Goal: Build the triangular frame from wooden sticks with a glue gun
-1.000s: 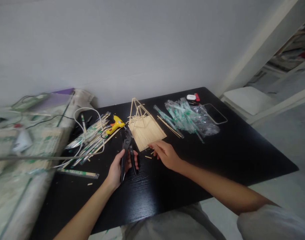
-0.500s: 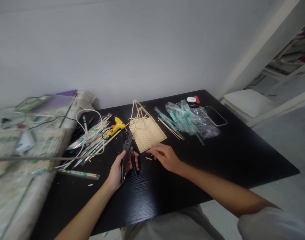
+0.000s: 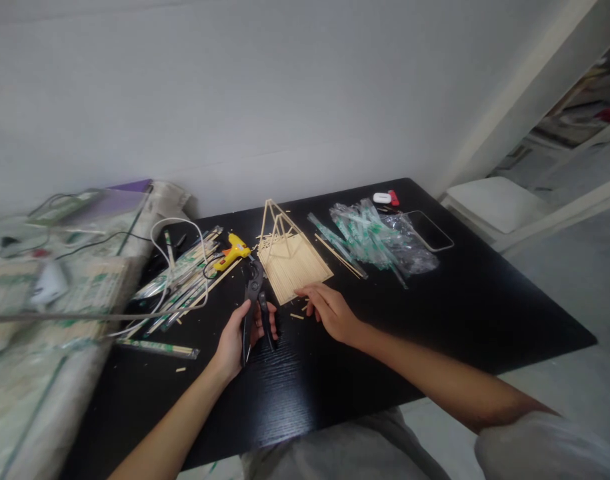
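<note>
In my left hand (image 3: 233, 339) is a pair of dark-handled cutters (image 3: 255, 293), fingers wrapped round the grips and the jaws pointing away from me. My right hand (image 3: 332, 312) is at the front edge of a flat panel of pale wooden sticks (image 3: 302, 267). Its fingers are bent and drawn together at the tips; whatever they hold, if anything, is too small to make out. On the panel's back part stands a triangular frame of sticks (image 3: 279, 230). Short cut stick pieces (image 3: 297, 317) lie beside my right fingertips.
A yellow glue gun (image 3: 233, 253) lies left of the panel, near wrapped chopsticks (image 3: 185, 283) and a white cable (image 3: 206, 267). To the right are loose sticks (image 3: 339, 257), crumpled plastic wrappers (image 3: 367, 233), a phone (image 3: 431, 231) and a white case (image 3: 382, 198).
My right hand has shifted slightly up and its fingertips now reach over the panel's front edge. My left hand and the cutters have stayed almost still.
</note>
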`<state>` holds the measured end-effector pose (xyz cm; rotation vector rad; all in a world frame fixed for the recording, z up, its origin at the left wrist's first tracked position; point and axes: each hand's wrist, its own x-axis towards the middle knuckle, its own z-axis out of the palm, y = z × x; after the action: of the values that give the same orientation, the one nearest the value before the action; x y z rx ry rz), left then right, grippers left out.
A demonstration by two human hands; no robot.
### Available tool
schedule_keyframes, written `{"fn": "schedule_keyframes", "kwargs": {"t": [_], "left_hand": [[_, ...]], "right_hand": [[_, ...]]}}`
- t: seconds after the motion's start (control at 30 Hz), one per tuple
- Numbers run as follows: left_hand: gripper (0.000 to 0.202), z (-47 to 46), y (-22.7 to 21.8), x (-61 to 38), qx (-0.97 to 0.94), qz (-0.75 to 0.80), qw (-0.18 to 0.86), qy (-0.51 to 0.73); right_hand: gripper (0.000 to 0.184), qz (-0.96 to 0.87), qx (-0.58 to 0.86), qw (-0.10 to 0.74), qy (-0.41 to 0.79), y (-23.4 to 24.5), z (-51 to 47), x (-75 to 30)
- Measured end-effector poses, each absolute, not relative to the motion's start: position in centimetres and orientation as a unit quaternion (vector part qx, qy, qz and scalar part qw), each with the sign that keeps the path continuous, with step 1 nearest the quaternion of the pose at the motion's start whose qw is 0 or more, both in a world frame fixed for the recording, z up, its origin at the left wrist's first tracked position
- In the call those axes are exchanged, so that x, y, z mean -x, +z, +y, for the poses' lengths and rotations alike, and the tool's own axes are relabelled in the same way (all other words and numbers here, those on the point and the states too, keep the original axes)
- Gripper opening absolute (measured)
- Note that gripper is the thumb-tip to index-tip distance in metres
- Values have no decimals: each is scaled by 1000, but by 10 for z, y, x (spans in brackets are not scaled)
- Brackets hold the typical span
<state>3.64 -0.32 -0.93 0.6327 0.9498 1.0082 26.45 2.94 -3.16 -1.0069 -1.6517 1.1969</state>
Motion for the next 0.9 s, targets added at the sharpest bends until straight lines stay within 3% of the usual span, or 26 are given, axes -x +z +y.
{"fn": "schedule_keyframes", "kwargs": {"t": [0.53,0.9], "left_hand": [[44,-4,-10,-36,-284,425,728,457],[45,-4,-10,-36,-275,424,733,455]], "right_hand": [[40,-695,395,403,445,-23,29,-265],[54,-718,402,390,413,-21,28,-264]]}}
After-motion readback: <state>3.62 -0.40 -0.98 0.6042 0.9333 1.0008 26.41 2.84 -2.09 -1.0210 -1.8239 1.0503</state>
